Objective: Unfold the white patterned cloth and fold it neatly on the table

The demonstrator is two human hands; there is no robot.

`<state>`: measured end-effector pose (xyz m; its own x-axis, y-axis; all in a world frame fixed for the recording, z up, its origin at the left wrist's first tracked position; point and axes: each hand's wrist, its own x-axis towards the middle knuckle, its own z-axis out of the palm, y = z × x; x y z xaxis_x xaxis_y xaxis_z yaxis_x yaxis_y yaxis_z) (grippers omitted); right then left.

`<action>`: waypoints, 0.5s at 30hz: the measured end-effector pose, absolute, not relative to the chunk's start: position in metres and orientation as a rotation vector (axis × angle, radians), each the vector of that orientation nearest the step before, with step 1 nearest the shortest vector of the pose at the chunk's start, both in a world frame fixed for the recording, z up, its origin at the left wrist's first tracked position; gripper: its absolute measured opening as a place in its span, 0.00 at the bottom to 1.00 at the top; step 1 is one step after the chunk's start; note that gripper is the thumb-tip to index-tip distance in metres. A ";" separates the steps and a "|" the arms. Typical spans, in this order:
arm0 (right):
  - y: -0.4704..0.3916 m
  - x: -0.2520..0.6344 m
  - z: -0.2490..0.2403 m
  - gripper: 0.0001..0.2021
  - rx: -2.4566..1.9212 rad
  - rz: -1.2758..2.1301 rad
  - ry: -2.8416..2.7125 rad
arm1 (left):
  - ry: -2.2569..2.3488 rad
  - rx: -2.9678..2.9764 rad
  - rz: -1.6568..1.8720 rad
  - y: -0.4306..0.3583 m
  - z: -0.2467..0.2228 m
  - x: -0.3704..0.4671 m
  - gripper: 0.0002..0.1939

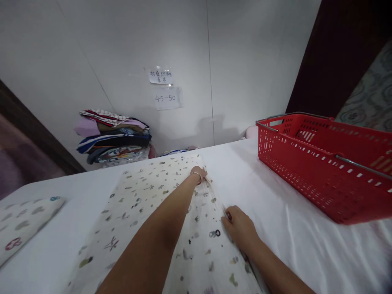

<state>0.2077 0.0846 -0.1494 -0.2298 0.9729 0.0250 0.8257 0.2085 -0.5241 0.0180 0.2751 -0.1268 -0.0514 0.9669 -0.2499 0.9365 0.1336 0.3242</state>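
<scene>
Bare left forearm reaches across a printed cloth on a white-covered table

Nearest the camera, the forearm slants from the bottom of the view toward the far right corner of the cloth, covering part of its pattern. The cloth lies spread on the table in front of the person, pale, with small green, grey and brown motifs.

At the far end of that arm, the left hand, with a bracelet at the wrist, is closed on the cloth near its right edge, where the material gathers into narrow creases. The right hand rests nearer the camera along the same edge, fingers curled in and thumb close to the forefinger; whether it pinches the fabric I cannot tell.

To the left lies a second cloth, pale with grey shapes plus a red and a blue motif, apart from the first. On the right of the table stands a red perforated basket with metal handles.

Beyond the table's far edge, toward the left, is a stack of folded fabrics in mixed colours. Two paper notes are fixed to the pale wall: the upper note is handwritten, and the lower note reads "45-50".
</scene>
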 end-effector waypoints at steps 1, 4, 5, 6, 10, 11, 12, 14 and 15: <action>0.085 0.208 -0.150 0.04 -1.677 0.582 -2.142 | 2.022 1.820 0.090 0.274 -0.127 0.016 0.15; 0.084 0.208 -0.148 0.03 -1.659 0.578 -2.127 | 2.044 1.783 0.068 0.271 -0.125 0.013 0.15; 0.084 0.207 -0.148 0.03 -1.646 0.577 -2.123 | 2.052 1.775 0.069 0.270 -0.125 0.013 0.15; 0.083 0.207 -0.147 0.03 -1.632 0.573 -2.122 | 2.062 1.768 0.073 0.270 -0.124 0.013 0.15; 0.082 0.205 -0.146 0.04 -1.579 0.534 -2.167 | 2.112 1.744 0.102 0.267 -0.119 0.019 0.16; 0.082 0.205 -0.145 0.05 -1.572 0.520 -2.187 | 2.128 1.740 0.112 0.266 -0.118 0.021 0.16; 0.082 0.205 -0.145 0.05 -1.568 0.509 -2.206 | 2.145 1.738 0.122 0.264 -0.116 0.022 0.16; 0.082 0.204 -0.145 0.05 -1.569 0.507 -2.225 | 2.182 1.738 0.146 0.260 -0.112 0.023 0.17; 0.081 0.204 -0.144 0.05 -1.570 0.523 -2.222 | 2.200 1.743 0.154 0.257 -0.110 0.023 0.18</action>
